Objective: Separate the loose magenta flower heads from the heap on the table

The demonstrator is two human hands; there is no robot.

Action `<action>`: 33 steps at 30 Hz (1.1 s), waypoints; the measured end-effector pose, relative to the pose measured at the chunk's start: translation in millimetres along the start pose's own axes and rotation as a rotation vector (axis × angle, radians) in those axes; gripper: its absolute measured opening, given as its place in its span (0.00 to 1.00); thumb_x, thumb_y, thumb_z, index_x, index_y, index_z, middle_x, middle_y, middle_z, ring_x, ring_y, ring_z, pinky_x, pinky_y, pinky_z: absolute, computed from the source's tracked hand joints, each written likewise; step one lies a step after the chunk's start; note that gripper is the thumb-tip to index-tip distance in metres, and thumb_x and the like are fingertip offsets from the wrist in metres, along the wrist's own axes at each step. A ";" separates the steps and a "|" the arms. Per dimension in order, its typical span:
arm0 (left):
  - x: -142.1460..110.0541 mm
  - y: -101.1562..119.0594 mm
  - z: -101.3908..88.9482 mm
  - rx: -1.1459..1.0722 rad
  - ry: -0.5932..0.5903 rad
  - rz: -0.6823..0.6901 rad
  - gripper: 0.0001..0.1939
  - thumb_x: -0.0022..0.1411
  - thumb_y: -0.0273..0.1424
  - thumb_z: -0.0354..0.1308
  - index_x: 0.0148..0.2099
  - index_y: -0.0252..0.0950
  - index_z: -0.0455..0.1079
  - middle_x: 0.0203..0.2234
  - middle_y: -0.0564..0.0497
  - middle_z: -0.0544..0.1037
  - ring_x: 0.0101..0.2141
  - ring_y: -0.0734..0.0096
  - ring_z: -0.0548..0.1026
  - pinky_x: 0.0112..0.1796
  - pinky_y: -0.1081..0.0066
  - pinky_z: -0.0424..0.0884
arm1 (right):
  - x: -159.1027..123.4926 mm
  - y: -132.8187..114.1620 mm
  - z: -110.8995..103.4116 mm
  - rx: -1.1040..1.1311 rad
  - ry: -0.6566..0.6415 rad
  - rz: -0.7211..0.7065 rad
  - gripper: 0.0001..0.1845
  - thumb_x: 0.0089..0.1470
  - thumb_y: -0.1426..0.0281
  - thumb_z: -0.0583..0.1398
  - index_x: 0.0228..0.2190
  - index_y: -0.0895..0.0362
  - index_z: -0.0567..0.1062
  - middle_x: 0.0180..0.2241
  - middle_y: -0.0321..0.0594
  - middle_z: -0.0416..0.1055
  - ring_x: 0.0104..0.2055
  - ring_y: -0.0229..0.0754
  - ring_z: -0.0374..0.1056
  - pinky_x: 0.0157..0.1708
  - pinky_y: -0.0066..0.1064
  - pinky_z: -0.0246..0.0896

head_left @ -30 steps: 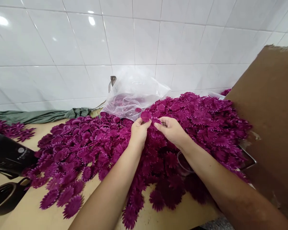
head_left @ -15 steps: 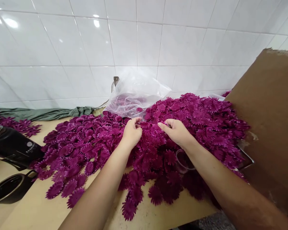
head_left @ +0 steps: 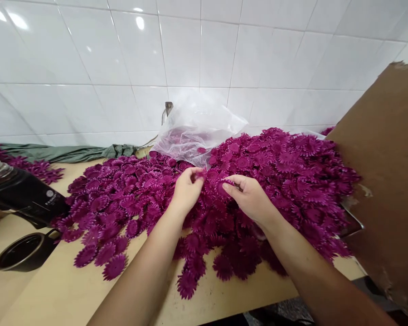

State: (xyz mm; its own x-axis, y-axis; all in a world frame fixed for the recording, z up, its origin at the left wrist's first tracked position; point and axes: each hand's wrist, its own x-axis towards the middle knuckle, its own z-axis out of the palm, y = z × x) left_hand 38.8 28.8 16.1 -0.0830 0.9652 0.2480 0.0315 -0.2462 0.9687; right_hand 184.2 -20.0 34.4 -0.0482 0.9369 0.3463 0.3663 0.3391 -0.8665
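Two mounds of magenta artificial flower heads (head_left: 285,176) with jagged petals cover the middle of the table. Above them, my left hand (head_left: 187,190) pinches thumb against fingers, a bit of magenta petal showing at the tips. A short way to its right, my right hand (head_left: 246,194) grips a magenta flower head (head_left: 224,188) by its edge between thumb and forefinger. Behind both hands lies a clear plastic bag (head_left: 193,131) with more magenta pieces inside. Whether the left fingertips hold a whole flower head or one layer is hard to make out.
At the left stand a black mug (head_left: 23,253) and a dark bottle (head_left: 27,194). A tall cardboard sheet or box (head_left: 387,172) bounds the right side. Green cloth (head_left: 68,153) runs along the tiled wall (head_left: 275,59). Loose flower heads lie near the table's front edge.
The view has shifted slightly, so things sit a little higher and further right. A flower head now shows plainly in my right fingers. Both hands stay close together over the pile.
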 end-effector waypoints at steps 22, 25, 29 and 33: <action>-28.4 -7.5 -20.1 0.070 -0.013 0.020 0.15 0.45 0.21 0.55 0.38 0.34 0.71 0.35 0.49 0.75 0.36 0.70 0.73 0.42 0.68 0.68 | -22.6 0.1 23.8 0.016 0.003 0.084 0.10 0.46 0.64 0.57 0.21 0.57 0.67 0.19 0.32 0.60 0.22 0.34 0.53 0.24 0.28 0.50; -39.6 0.3 -21.8 0.232 -0.047 0.164 0.24 0.42 0.16 0.52 0.43 0.35 0.72 0.43 0.46 0.73 0.44 0.66 0.71 0.49 0.64 0.65 | -21.0 5.7 23.2 -0.099 0.113 0.097 0.19 0.47 0.60 0.56 0.14 0.55 0.57 0.15 0.30 0.50 0.20 0.33 0.47 0.21 0.28 0.43; -54.6 14.6 -21.4 0.225 -0.223 0.224 0.12 0.51 0.24 0.56 0.39 0.37 0.74 0.36 0.49 0.77 0.39 0.67 0.73 0.44 0.67 0.68 | -20.2 9.4 26.8 -0.052 0.120 0.116 0.24 0.47 0.54 0.55 0.13 0.54 0.52 0.15 0.29 0.46 0.19 0.31 0.43 0.20 0.28 0.40; -56.8 15.2 -16.7 0.189 -0.197 0.124 0.05 0.50 0.26 0.59 0.32 0.37 0.74 0.27 0.52 0.78 0.30 0.71 0.73 0.36 0.71 0.68 | -22.5 5.6 31.8 0.114 0.031 0.134 0.21 0.48 0.53 0.54 0.16 0.55 0.58 0.17 0.29 0.49 0.20 0.32 0.47 0.20 0.27 0.45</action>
State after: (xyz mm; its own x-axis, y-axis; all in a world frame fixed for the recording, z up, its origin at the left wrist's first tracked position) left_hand 27.3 -31.2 16.9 0.1269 0.9320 0.3396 0.2161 -0.3601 0.9075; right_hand 157.8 -36.5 10.3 0.0234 0.9718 0.2348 0.2599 0.2208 -0.9401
